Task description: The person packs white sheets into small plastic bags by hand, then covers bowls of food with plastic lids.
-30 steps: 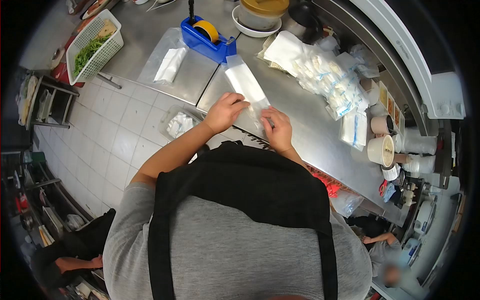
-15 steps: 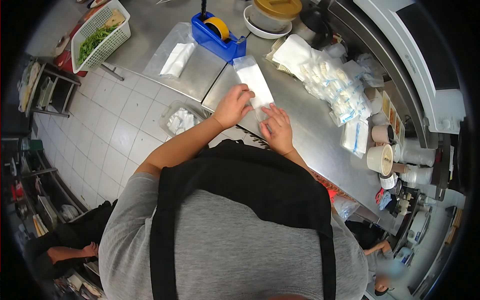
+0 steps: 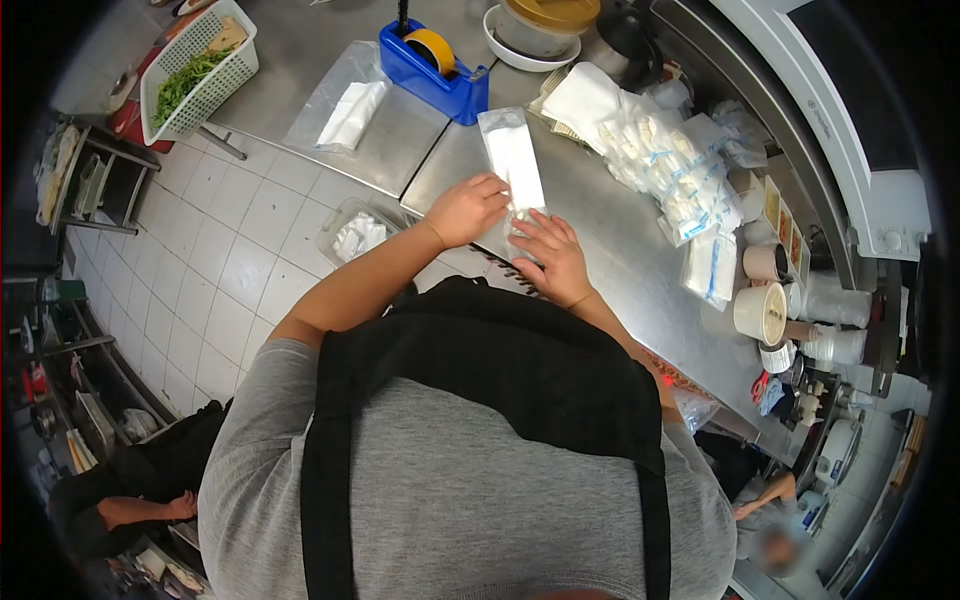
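A clear plastic bag with a folded white napkin stack inside lies on the steel counter in front of me. My left hand is at the bag's left edge, fingers curled together on its near end. My right hand lies over that same near end, fingers stretched out and resting on the plastic. The folded end is partly hidden under my fingers. Just beyond the bag stands a blue tape dispenser with a yellow tape roll. Left of it lies another clear bag with white napkins.
A pile of taped white packets lies to the right, near tubs and cups. A white basket with greens is at the far left. Below the counter edge stands a bin holding white packets. Other people are at both lower sides.
My left hand has slid slightly down along the bag. My right hand has flattened from a curled pose onto the bag's near end. The bag has shifted slightly.
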